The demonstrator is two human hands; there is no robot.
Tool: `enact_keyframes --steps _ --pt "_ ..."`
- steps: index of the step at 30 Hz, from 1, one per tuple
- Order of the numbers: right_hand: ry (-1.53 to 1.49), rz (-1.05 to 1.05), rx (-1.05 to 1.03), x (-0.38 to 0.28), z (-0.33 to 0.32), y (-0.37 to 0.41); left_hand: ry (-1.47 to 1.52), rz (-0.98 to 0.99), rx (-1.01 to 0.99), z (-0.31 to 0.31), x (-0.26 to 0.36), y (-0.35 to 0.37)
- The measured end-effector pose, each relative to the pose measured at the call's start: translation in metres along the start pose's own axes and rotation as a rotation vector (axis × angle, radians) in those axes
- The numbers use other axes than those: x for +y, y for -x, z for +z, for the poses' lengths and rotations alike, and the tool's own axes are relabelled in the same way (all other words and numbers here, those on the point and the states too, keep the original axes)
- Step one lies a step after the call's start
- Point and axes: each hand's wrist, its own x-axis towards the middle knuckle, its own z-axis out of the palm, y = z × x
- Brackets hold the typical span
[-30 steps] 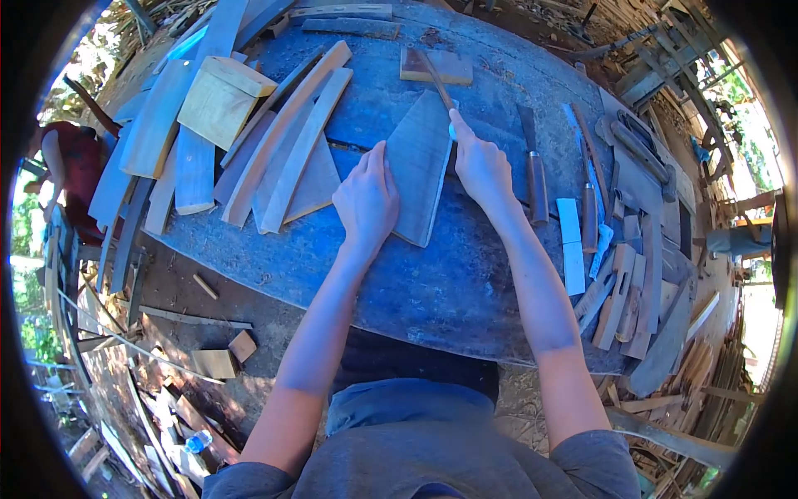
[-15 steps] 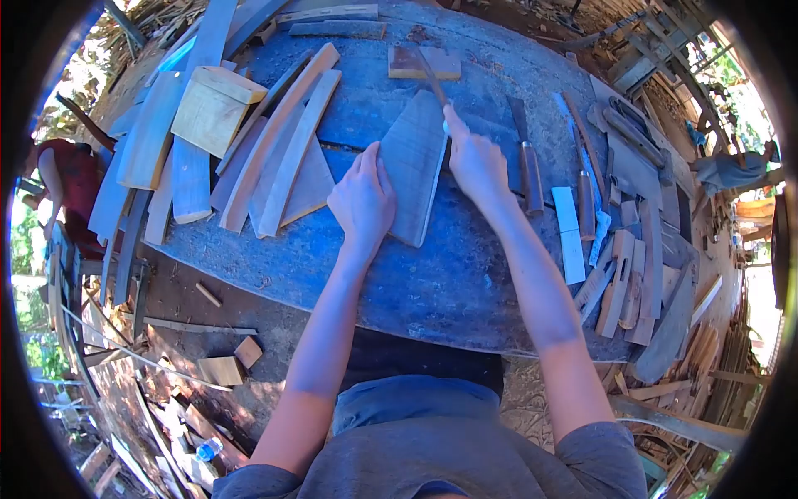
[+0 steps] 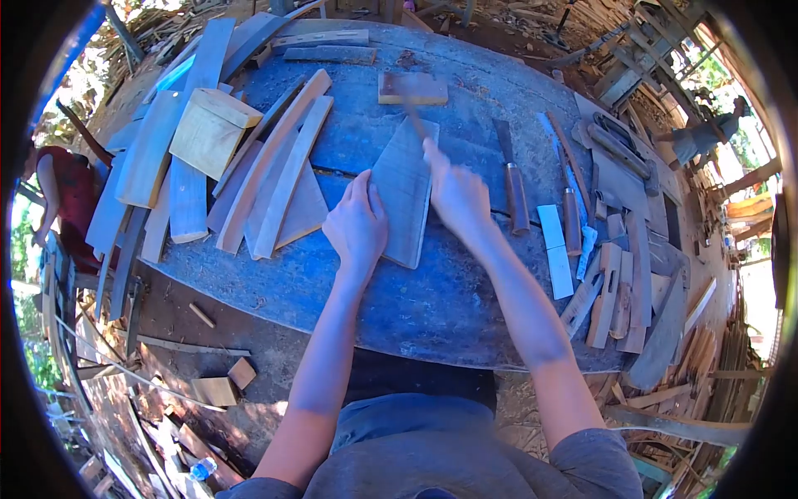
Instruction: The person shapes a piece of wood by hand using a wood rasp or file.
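A thin pointed wooden board (image 3: 401, 195) lies on the blue table, its tip away from me. My left hand (image 3: 357, 220) rests at its left edge, fingers pressed together at the board's side. My right hand (image 3: 457, 193) is closed round a thin tool (image 3: 418, 123), whose far end is blurred and reaches over the board's tip. The tool's handle is hidden in the fist. Just beyond the tip lies a small rectangular wood block (image 3: 412, 88).
Long wood strips (image 3: 287, 179) and a pale block (image 3: 214, 129) lie at the left. On the right are a wooden-handled chisel (image 3: 516, 195), a white two-part block (image 3: 555, 249) and more wood pieces. One person (image 3: 71, 195) is at the far left, another (image 3: 702, 141) at the far right.
The view has shifted, so the table sits slightly lower and further left. My right hand has moved the tool's far end down and left, nearer the board's tip.
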Motion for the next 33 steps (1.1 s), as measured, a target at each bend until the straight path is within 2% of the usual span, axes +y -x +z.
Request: enact_keyframes --steps 2,4,5,7,9,11,14,16,19,22,25,27,29,32,33 --pt "0.012 -0.084 -0.044 -0.015 -0.003 0.047 -0.011 0.014 0.016 0.003 -0.002 0.000" --pt "0.062 -0.070 -0.280 -0.029 -0.020 0.070 -0.030 0.020 0.028 0.006 -0.007 0.000" --pt "0.059 -0.069 -0.284 -0.025 -0.017 0.064 -0.027 0.055 0.058 0.008 -0.009 0.000" --pt "0.087 -0.105 -0.052 -0.007 -0.008 0.029 -0.026 0.101 0.085 0.007 -0.008 0.001" --pt "0.030 0.046 -0.093 0.002 -0.013 -0.023 -0.017 0.070 0.030 0.002 -0.006 -0.001" --pt "0.015 0.030 -0.054 -0.001 -0.014 -0.035 -0.016 0.072 0.061 0.003 -0.006 0.000" --pt "0.043 0.033 -0.041 -0.008 -0.019 -0.003 0.002 0.059 0.081 0.006 -0.006 0.004" --pt "0.109 -0.050 -0.165 -0.020 -0.019 0.040 -0.003 0.038 0.072 0.005 -0.006 0.004" --pt "0.049 -0.106 -0.093 -0.017 -0.016 0.043 0.061 0.017 0.034 0.004 -0.008 0.004" --pt "0.020 -0.001 -0.018 0.005 -0.002 -0.020 0.024 0.058 0.050 0.005 -0.007 0.003" --pt "0.008 0.022 -0.002 0.001 -0.005 -0.030 0.050 0.041 0.064 0.006 -0.009 0.006" --pt "-0.063 -0.060 -0.033 -0.006 -0.006 0.006 0.035 0.050 0.111 0.009 -0.008 0.006" --pt "0.084 -0.161 -0.118 -0.022 -0.008 0.054 0.051 0.048 0.114 0.011 -0.011 0.004" --pt "0.083 -0.199 -0.158 -0.026 -0.018 0.066 0.072 0.014 0.067 0.008 -0.009 0.006" --pt "0.063 -0.187 -0.102 -0.022 -0.016 0.051 0.082 -0.014 0.042 0.005 -0.006 0.005"
